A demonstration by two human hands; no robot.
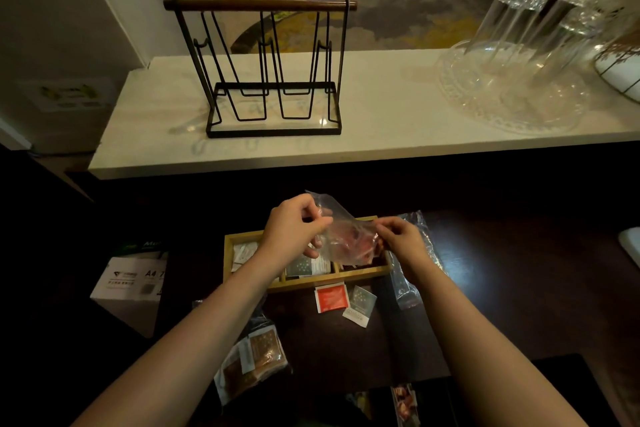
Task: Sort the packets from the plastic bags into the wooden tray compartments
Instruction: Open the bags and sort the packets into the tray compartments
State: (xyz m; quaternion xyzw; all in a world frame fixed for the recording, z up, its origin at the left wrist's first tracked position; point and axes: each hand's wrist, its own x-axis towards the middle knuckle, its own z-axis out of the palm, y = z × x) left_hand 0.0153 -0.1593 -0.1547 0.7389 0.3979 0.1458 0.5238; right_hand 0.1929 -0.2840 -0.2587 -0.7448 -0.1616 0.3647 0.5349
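My left hand (294, 229) and right hand (403, 239) each pinch the plastic bag (341, 236) at centre frame; I'd tip red packets gently over the tray (242, 237).

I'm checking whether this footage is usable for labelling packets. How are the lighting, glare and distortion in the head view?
Head view: the white counter is well lit, the dark table below it dim with one glare patch; the wide lens bows the counter edge; the print on the red packet is too blurred to read; the clear plastic bag between the left hand and right hand is hazy.
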